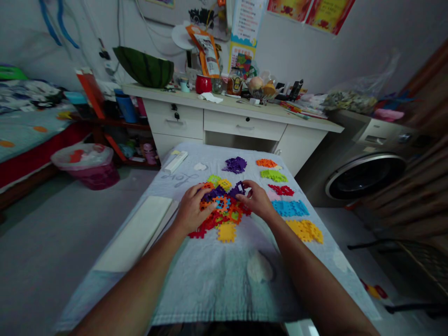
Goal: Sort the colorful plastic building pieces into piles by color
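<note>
A mixed pile of plastic interlocking tiles (pixel 219 217) in red, orange, purple, yellow, green and blue lies mid-table. My left hand (pixel 192 210) rests against the pile's left side, thumb and fingers apart, touching tiles. Between the thumb and fingers of my right hand (pixel 258 199) is a purple interlocking tile (pixel 237 189), at the pile's right edge. One yellow tile (pixel 227 232) lies flat at the near side. Sorted by colour, heaps lie beyond and to the right: purple (pixel 235 164), orange (pixel 266 163), green (pixel 273 175), red (pixel 281 190), blue (pixel 290 208) and yellow (pixel 305 230).
A pale cloth (pixel 224 289) covers the table. A white box (pixel 176 162) lies at its far left, and a long white panel (pixel 136 233) along the left edge. Behind stands a cluttered desk (pixel 241 126); a washing machine (pixel 350 163) is at right, a pink bin (pixel 87 168) at left.
</note>
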`<state>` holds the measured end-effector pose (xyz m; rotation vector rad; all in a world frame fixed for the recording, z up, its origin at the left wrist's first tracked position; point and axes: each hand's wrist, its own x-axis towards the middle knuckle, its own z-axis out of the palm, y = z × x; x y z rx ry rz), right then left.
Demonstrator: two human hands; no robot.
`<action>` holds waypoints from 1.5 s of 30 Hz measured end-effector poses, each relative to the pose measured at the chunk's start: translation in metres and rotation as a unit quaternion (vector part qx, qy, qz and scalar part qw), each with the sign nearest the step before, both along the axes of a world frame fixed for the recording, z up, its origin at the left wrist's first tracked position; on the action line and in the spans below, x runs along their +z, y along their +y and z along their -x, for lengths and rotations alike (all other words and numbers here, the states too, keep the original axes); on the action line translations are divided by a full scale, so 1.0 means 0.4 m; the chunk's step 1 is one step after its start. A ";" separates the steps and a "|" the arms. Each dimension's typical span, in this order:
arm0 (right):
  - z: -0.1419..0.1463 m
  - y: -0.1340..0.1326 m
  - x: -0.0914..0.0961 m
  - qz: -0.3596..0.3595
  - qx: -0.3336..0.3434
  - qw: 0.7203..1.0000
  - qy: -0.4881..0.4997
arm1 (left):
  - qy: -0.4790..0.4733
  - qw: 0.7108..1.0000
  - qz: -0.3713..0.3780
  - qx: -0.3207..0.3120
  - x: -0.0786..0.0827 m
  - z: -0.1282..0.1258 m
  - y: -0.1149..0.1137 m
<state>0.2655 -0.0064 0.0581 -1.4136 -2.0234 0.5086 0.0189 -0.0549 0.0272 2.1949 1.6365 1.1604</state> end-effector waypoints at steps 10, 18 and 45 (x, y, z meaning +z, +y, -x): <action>0.050 0.262 -0.084 -0.011 -0.195 0.980 0.044 | -0.096 0.994 0.038 0.021 -0.030 0.025 0.047; 0.069 0.383 -0.070 0.005 -0.205 0.975 0.091 | -0.120 0.991 0.057 0.005 -0.044 0.023 0.062; 0.108 0.225 -0.003 0.063 0.139 0.973 -0.175 | -0.171 0.983 0.060 0.016 -0.032 0.023 0.060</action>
